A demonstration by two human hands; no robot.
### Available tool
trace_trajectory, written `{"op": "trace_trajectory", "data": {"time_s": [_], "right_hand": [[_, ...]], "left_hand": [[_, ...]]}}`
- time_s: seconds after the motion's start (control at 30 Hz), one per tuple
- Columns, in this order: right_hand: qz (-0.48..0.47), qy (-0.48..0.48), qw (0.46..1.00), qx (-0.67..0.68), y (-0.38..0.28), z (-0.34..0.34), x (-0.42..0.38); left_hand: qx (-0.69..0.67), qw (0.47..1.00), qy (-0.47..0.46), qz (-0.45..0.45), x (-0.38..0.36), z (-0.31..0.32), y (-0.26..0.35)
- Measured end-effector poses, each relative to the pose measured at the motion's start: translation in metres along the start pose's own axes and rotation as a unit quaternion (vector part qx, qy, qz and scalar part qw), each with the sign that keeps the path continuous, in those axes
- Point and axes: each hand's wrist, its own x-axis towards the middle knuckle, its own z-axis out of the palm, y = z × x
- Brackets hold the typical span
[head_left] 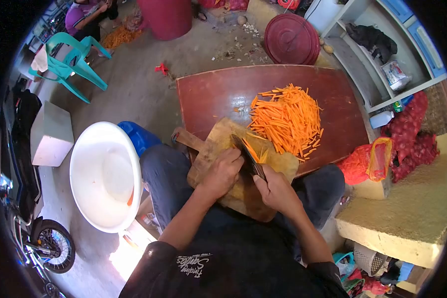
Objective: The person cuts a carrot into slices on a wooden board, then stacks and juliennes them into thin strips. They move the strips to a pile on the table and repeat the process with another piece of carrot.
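Note:
A wooden cutting board (218, 141) lies on a low dark red table (218, 92), partly over my lap. My right hand (278, 191) grips the handle of a dark knife (248, 154) whose blade rests on carrot slices (256, 151) on the board. My left hand (223, 171) presses down on the carrot next to the blade, fingers curled. A big heap of orange carrot sticks (288, 119) lies on the table just beyond the board.
A large white basin (104, 176) stands on the floor to my left, a blue tub (139, 136) behind it. Red mesh sacks (412, 134) and a shelf unit (377, 54) are at right. A teal chair (72, 62), a person and a motorbike (35, 228) are at left.

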Motion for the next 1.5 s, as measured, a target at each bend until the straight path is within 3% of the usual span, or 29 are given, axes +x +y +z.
{"op": "trace_trajectory", "data": {"time_s": [0.17, 0.3, 0.4, 0.67, 0.87, 1.0, 1.17, 1.27, 1.5], "right_hand": [[0.014, -0.006, 0.999, 0.041, -0.017, -0.011, -0.009], [0.018, -0.012, 1.0, -0.002, -0.005, 0.0, 0.004], [0.021, -0.009, 0.999, 0.024, -0.016, -0.007, -0.002], [0.036, -0.006, 0.999, 0.022, -0.012, -0.003, 0.0], [0.016, 0.001, 0.998, 0.059, -0.009, 0.002, -0.003], [0.004, -0.003, 1.0, -0.007, -0.007, 0.009, 0.006], [-0.035, 0.026, 0.999, -0.017, 0.006, 0.017, 0.009], [-0.028, 0.018, 0.998, 0.05, 0.001, 0.007, 0.001], [-0.019, 0.038, 0.998, 0.047, -0.015, -0.007, -0.015]], "left_hand": [[0.001, 0.999, 0.03, 0.01, -0.002, 0.004, -0.003], [-0.003, 1.0, 0.025, 0.008, 0.001, 0.001, 0.001], [-0.016, 0.999, -0.033, -0.012, -0.003, -0.003, -0.004], [-0.016, 1.0, 0.013, 0.012, -0.003, -0.001, -0.003], [-0.01, 0.999, 0.035, 0.014, -0.005, 0.003, -0.006], [0.006, 1.0, -0.009, -0.015, -0.006, 0.0, -0.008], [0.003, 1.0, 0.019, -0.005, -0.005, -0.003, 0.0], [0.002, 1.0, 0.02, 0.004, -0.005, -0.005, -0.001], [-0.013, 1.0, 0.013, -0.01, -0.004, 0.0, -0.003]]}}
